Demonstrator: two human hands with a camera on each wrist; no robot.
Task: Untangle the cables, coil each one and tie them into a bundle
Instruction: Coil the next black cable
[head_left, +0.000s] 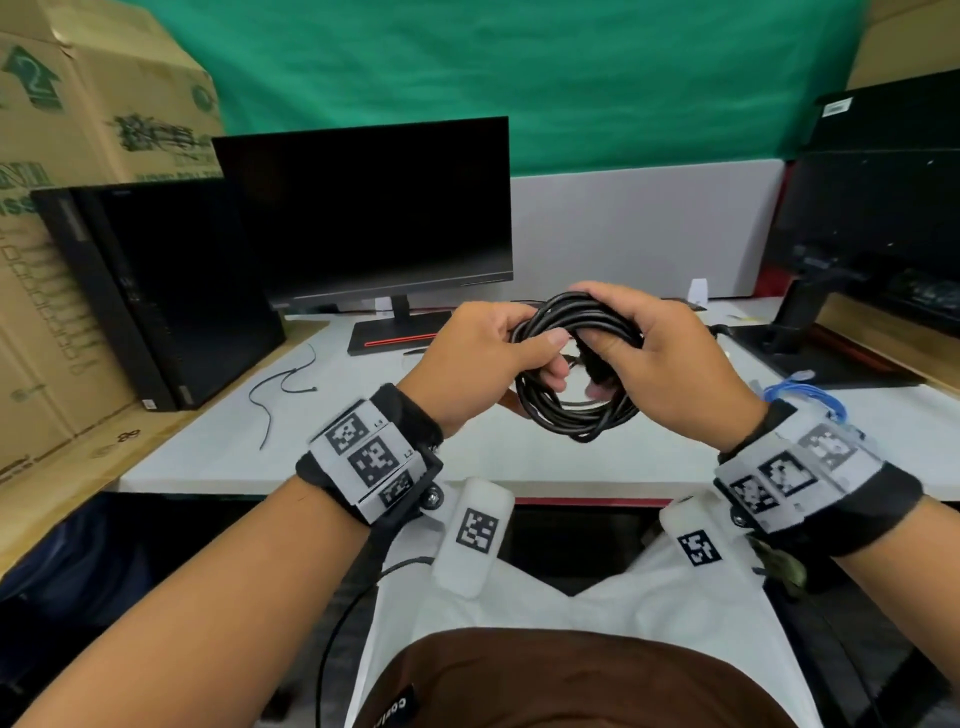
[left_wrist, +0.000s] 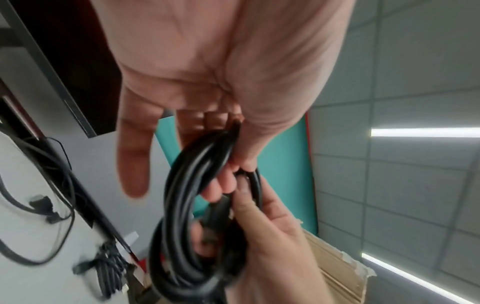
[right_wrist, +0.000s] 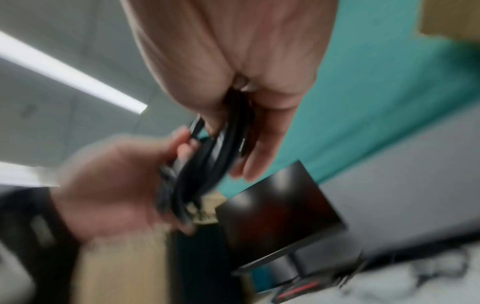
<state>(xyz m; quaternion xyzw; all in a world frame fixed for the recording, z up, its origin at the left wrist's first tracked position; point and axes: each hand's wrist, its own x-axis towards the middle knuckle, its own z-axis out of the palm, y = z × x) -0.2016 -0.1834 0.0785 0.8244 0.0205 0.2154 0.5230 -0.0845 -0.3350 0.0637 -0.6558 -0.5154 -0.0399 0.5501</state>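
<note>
the black cable coil was held in the air above the white desk, between both hands. the left hand pinched the coil's left side, thumb on top and fingers curled beneath, though its little finger stood out straight in the left wrist view. the right hand wrapped the right side, fingers curled through the loops around what looked like the plug end.

the likely trouble: the stiff loops could spring open if either grip eased before a tie went on, and the loose end could slip out and unwind. two thin black ties lay well apart on the desk, so reaching one meant a one-handed hold.

writing: the cardboard boxes bore green print too warped to read; the wristbands carried square coded tags with small labels i couldn't read
</note>
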